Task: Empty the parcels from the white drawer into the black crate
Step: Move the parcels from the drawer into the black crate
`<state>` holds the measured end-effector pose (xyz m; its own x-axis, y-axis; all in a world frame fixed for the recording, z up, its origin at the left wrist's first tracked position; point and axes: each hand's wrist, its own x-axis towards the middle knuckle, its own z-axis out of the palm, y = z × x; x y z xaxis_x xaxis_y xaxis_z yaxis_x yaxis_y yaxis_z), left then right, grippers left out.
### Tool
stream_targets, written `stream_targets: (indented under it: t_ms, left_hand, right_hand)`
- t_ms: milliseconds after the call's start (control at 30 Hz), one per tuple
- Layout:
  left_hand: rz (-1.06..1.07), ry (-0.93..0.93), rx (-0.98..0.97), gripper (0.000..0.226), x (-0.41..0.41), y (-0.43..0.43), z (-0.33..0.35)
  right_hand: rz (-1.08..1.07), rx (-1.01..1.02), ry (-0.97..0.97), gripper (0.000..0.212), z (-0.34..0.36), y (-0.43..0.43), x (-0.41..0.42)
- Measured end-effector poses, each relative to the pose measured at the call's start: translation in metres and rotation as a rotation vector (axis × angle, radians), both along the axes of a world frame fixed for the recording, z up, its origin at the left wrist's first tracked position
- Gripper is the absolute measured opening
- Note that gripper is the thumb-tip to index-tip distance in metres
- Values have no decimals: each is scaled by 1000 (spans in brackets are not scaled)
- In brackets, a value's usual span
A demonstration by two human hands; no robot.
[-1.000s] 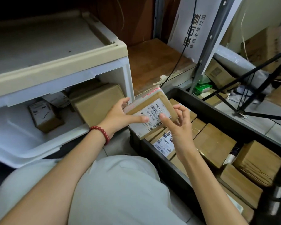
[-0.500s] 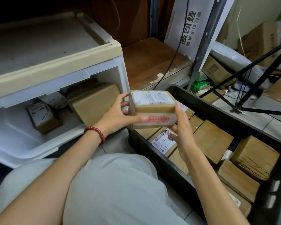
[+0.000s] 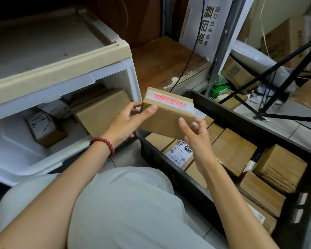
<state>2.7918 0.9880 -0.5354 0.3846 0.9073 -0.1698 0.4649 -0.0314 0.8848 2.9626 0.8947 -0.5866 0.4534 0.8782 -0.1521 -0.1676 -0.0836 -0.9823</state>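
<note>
I hold a flat brown cardboard parcel with red-printed tape over the near left corner of the black crate. My left hand, with a red bead bracelet at the wrist, grips the parcel's left end, thumb on its plain face. My right hand pinches its lower right corner. The crate holds several brown parcels, one with a white label. The white drawer stands pulled out at left with a large brown box and a small labelled box inside.
A beige-topped cabinet sits over the drawer. A metal shelf post, a white printed board and a black cable stand behind the crate. Black tripod legs cross at right, with more cartons beyond. My knee fills the foreground.
The parcel has been turned over in my hands: its label face showed first, then the taped edge, and now the plain brown face is toward me. It stays over the crate's corner.
</note>
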Motion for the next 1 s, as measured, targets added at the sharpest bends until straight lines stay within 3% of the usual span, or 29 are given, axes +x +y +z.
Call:
stream_targets:
  t_ms: [233, 467, 633, 700, 900, 967, 1000]
  left_hand:
    - [-80, 28, 4, 61, 5, -4, -2]
    - [-173, 97, -58, 73, 12, -1, 8]
    - [-312, 192, 9, 67, 61, 7, 34]
    - [-340, 146, 11, 66, 90, 7, 40]
    - [-270, -36, -92, 60, 172, -12, 5]
    - [-171, -104, -174, 51, 188, -21, -22]
    - [-133, -119, -216, 46, 194, -27, -35]
  right_hand:
    - [-10, -51, 149, 74, -3, -3, 8]
    - [6, -23, 83, 72, 5, -13, 26]
    - [-79, 7, 147, 73, 6, -26, 49]
    - [-137, 8, 186, 71, 4, -33, 60]
    - [-465, 104, 473, 95, -21, -54, 91]
    - [-543, 109, 446, 97, -30, -60, 101]
    - [-560, 62, 356, 87, -33, -61, 106]
